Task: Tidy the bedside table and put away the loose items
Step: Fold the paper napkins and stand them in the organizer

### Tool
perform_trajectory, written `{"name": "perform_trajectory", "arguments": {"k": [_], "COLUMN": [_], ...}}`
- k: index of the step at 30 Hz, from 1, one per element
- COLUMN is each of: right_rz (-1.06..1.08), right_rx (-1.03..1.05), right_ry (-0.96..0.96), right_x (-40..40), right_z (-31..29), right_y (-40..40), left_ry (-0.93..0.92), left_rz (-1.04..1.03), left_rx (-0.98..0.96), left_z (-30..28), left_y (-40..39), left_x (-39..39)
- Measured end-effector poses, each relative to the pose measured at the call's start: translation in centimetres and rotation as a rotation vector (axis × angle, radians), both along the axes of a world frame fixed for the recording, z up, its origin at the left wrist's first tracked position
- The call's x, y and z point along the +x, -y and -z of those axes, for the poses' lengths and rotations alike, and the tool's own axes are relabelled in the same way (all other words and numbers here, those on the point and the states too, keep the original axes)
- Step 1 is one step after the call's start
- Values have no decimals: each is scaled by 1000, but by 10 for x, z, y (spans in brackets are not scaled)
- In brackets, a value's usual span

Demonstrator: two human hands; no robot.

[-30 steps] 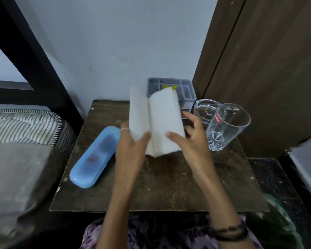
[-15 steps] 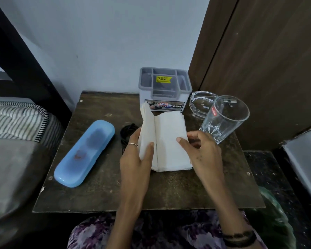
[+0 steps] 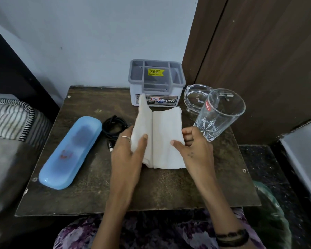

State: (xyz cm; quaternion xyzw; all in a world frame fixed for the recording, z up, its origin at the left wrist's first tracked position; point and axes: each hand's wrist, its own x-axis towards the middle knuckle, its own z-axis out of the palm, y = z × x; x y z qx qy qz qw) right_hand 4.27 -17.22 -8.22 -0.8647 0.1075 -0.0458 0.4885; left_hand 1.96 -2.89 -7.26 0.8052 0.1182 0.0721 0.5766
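Note:
A white folded paper napkin (image 3: 164, 137) lies on the dark wooden bedside table (image 3: 90, 198), its left flap standing up. My left hand (image 3: 127, 155) grips that raised flap, thumb on the inside. My right hand (image 3: 196, 150) holds the napkin's right edge against the tabletop. To the left lie a coiled black cable (image 3: 113, 126) and a long blue plastic case (image 3: 70, 151). Behind the napkin stands a grey compartmented organiser box (image 3: 156, 81).
A clear drinking glass (image 3: 219, 114) stands just right of my right hand, with a glass ashtray (image 3: 196, 96) behind it. A striped mattress (image 3: 9, 119) borders the table on the left. A brown wooden panel (image 3: 267, 60) rises at the right, a pale wall behind.
The napkin, held up in the air a second ago, has come down flat onto the table. Both hands stayed on it and the view has tilted down.

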Motion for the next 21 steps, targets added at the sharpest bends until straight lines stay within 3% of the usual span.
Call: {"name": "perform_trajectory", "arguments": {"k": [7, 13, 18, 21], "right_rz": [4, -60, -85, -97], "right_rx": [6, 62, 77, 147], "right_ry": [64, 82, 65, 26], "right_x": [0, -3, -2, -2], "right_z": [0, -5, -4, -3], "right_y": [-1, -8, -7, -4], "left_ry": [26, 129, 92, 53], "left_rz": [-133, -173, -2, 34], "left_rx": [255, 948, 961, 687], "left_z": [3, 16, 22, 25], "left_y": [-8, 4, 17, 16], "left_x": [0, -2, -3, 1]}}
